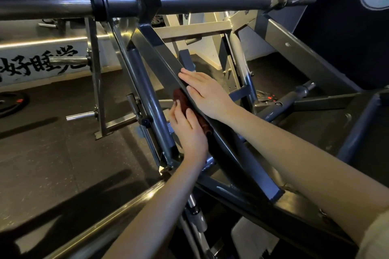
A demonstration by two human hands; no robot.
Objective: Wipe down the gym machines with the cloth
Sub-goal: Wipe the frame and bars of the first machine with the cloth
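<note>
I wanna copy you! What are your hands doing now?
Left hand: open, pressing the cloth on the beam.
Right hand: open, resting on the beam.

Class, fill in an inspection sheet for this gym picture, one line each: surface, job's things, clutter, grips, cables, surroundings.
Surface: slanted grey steel beam of the machine frame, with a glossy face.
Job's things: dark red cloth, pressed against the beam's left side.
Clutter: dark disc, probably a weight plate, on the floor at the far left.
Grips: left hand presses on the cloth with straight fingers; right hand rests flat on the beam's upper edge and holds nothing.
Cables: nothing seen.
Surroundings: black rubber floor; thick horizontal bar overhead; white banner with black brush characters on the left.
</note>
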